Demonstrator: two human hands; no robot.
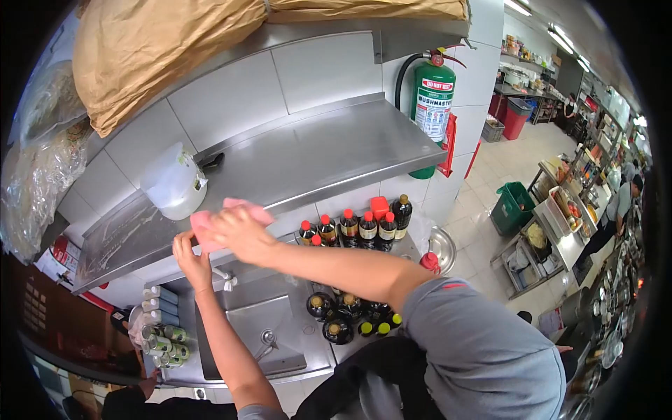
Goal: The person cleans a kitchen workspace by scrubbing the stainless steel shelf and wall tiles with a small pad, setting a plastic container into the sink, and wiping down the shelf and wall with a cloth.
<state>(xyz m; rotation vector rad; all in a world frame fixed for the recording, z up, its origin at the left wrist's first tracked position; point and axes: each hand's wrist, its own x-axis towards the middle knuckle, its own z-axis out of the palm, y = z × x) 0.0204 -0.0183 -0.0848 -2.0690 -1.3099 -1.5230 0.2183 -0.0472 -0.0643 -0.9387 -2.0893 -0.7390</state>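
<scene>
A pink cloth [204, 228] is bunched under and around my right hand [241, 229], whose fingers are closed on it. My left hand [192, 263] is just below and to the left, fingers bent and pinched at the cloth's lower edge. Both hands are at the front edge of the steel wall shelf [308, 157]. Close behind them on the shelf stands a translucent white plastic container [173, 183], with a dark-handled utensil [213, 162] next to it. Wet streaks show on the shelf's left part.
Below is a steel sink [262, 325] with a faucet [225, 278]. Several dark sauce bottles [348, 227] line its right side; cans [164, 343] stand left. A green fire extinguisher [432, 105] hangs at the shelf's right end. Paper sacks [161, 56] sit overhead. People work far right.
</scene>
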